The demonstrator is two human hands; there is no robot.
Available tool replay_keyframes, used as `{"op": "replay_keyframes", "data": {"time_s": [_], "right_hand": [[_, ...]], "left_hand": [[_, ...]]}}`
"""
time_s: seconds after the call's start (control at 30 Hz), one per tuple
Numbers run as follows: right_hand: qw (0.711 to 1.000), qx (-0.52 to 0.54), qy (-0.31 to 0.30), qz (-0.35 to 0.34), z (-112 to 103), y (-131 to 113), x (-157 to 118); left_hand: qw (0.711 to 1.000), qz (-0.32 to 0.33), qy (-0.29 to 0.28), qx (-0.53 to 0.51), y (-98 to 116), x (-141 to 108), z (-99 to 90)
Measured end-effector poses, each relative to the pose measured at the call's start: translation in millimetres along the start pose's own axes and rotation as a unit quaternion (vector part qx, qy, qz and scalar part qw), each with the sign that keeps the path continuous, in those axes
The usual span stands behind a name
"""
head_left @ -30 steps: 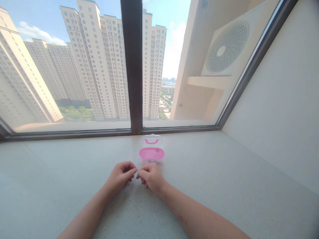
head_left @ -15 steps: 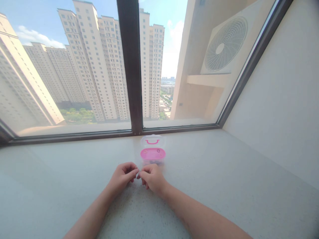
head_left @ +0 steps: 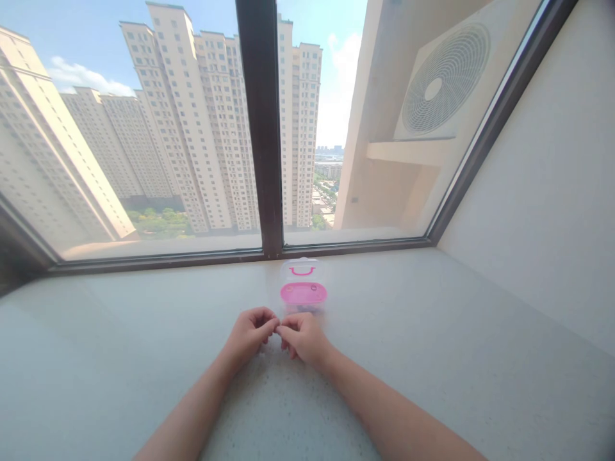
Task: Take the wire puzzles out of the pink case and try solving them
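My left hand and my right hand meet fingertip to fingertip above the pale speckled sill. Thumb and forefinger are pinched on each hand; whatever lies between them is too small to make out. Just behind my right hand stands a clear plastic box with a pink tray in its top. Small round items lie on the tray, and darker contents show dimly through the box's side. Its clear lid with a pink handle is raised at the back, near the window frame.
A dark window frame runs along the back of the sill, with tall buildings and an air-conditioner unit beyond the glass. A white wall rises on the right.
The view has shifted a little, so everything sits slightly further right. My fingertips have come together from a small gap.
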State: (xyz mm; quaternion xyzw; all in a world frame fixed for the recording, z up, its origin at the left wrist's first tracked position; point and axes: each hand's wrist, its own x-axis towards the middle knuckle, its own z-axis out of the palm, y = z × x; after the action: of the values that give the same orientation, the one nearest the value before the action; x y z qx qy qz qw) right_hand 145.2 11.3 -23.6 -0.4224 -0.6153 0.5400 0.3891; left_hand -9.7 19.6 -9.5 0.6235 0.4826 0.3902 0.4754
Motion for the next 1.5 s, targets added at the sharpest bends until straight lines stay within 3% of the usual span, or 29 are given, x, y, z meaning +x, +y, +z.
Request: {"op": "replay_keyframes", "data": {"time_s": [0.37,0.6,1.03,1.5], "right_hand": [[1.000,0.017,0.026,-0.003,-0.7,3.7,4.9],[0.997,0.050,0.045,0.044,-1.5,2.5,8.5],[0.999,0.017,0.038,0.000,0.3,6.8,6.6],[0.995,0.079,0.058,0.016,-0.1,2.0,4.9]], "left_hand": [[1.000,0.021,-0.002,-0.002,1.0,1.4,-0.6],[1.000,0.026,0.010,-0.005,-2.3,2.1,0.2],[1.000,0.021,0.023,0.002,-3.4,1.3,3.3],[0.999,0.033,0.030,0.002,-6.9,3.0,0.3]]}}
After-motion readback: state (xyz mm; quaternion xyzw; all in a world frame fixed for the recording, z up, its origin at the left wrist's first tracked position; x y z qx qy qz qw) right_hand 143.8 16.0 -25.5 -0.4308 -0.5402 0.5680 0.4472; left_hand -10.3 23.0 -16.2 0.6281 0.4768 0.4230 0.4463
